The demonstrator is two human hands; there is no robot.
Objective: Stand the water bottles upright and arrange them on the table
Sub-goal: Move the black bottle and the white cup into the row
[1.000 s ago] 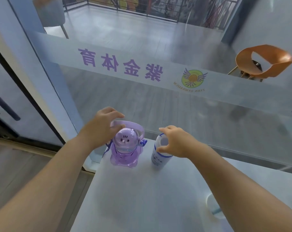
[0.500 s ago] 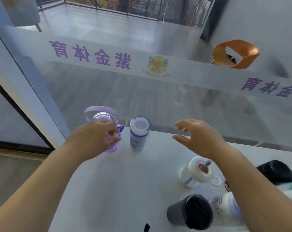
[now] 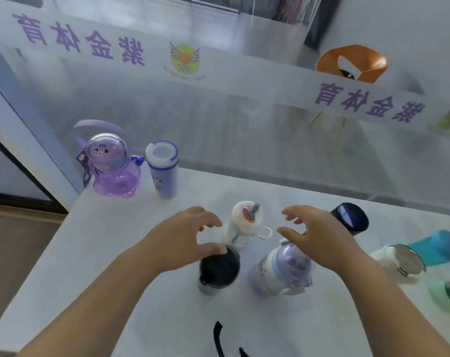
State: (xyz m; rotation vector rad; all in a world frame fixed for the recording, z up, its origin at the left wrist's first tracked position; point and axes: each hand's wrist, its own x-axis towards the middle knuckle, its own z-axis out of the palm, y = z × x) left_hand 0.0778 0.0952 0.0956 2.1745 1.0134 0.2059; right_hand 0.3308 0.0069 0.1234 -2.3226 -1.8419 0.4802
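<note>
Water bottles on the white table (image 3: 110, 266), seven countable, plus one blurred green shape (image 3: 448, 292) at the right edge. Two hands, both empty.

Far left corner: purple bear bottle (image 3: 108, 166), upright, long axis vertical, strap arched over the top. Just beside it, white-and-blue bottle (image 3: 163, 173), upright too, top upward.

Nearer: left hand (image 3: 182, 240) with fingers loosely curved and apart, gripping nothing, thumb over the rim of the black-lidded grey cup (image 3: 218, 269) — contact impossible to tell. Cup upright, lid toward the camera.

Between the hands: small white bottle (image 3: 242, 228), standing, ring handle to the right.

Under the right hand (image 3: 319, 238) — fingers spread, clasping nothing — lilac bottle (image 3: 280, 271), upright.

Behind that hand: black bottle (image 3: 350, 220), upright or lying impossible to tell.

Far right: teal bottle (image 3: 425, 251) on its side, long axis left-right, metal lid leftward.
</note>
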